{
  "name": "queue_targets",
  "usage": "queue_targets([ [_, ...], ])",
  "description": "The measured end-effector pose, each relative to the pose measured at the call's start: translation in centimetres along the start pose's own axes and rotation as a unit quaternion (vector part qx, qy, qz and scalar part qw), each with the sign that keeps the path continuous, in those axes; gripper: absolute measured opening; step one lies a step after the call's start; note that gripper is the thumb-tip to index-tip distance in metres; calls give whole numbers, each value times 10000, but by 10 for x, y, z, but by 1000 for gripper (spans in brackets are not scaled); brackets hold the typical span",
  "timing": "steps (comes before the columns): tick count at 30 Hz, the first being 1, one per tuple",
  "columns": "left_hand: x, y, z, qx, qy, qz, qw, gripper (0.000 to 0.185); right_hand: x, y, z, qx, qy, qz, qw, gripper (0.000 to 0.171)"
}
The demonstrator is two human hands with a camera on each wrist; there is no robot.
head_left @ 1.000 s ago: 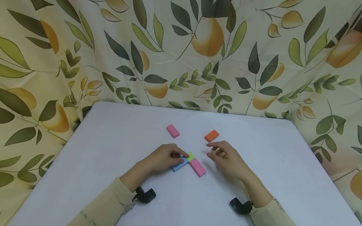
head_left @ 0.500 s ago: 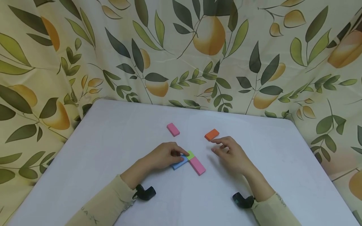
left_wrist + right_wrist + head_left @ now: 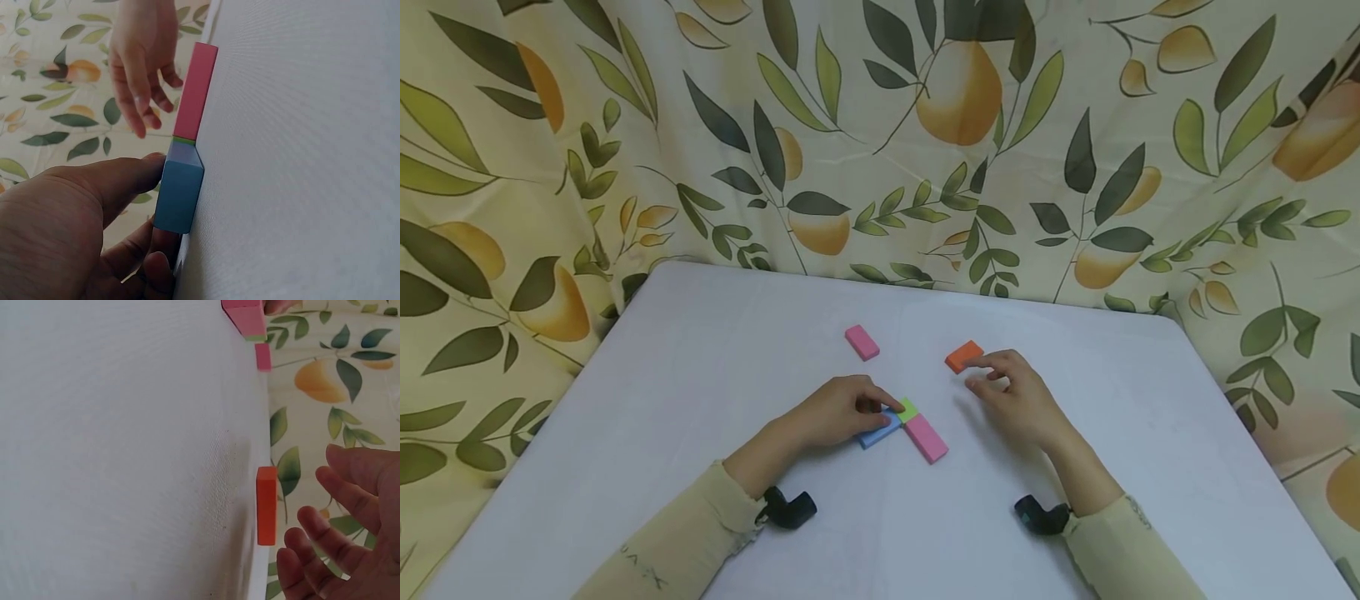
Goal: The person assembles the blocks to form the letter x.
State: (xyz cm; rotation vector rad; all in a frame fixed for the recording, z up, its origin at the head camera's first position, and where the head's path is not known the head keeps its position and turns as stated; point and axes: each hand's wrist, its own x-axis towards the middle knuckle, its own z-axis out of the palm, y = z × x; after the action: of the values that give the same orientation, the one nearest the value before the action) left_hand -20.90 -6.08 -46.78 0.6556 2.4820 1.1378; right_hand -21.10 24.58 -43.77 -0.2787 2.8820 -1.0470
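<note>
Orange block (image 3: 963, 357) lies flat, angled up-right, beside right hand's (image 3: 1018, 400) loose, empty grip.

Your head camera looks forward and down across the white table (image 3: 700, 400) toward the curtain at 12 o'clock. Your left wrist camera sits close behind the blue block (image 3: 179, 194). Your right wrist camera nears the orange block (image 3: 266, 505), sharing the long pink block (image 3: 244, 315).

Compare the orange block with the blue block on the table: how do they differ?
The orange block lies alone, apart from the other blocks; the blue block is joined to a green and pink row. The right hand is just reaching the orange block, fingers not curled round it; the left hand holds the blue block. Both lie flat on the white table.
</note>
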Motion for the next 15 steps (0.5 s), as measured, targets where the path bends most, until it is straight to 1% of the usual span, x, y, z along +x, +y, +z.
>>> queue_targets([
  [10, 2, -1, 1, 18, 13, -78, 10000, 23, 3, 4, 0, 45, 23, 39, 10000, 32],
  [15, 0, 0, 0, -77, -7, -81, 9999, 23, 6, 4, -3, -1, 99, 30, 9999, 32],
])
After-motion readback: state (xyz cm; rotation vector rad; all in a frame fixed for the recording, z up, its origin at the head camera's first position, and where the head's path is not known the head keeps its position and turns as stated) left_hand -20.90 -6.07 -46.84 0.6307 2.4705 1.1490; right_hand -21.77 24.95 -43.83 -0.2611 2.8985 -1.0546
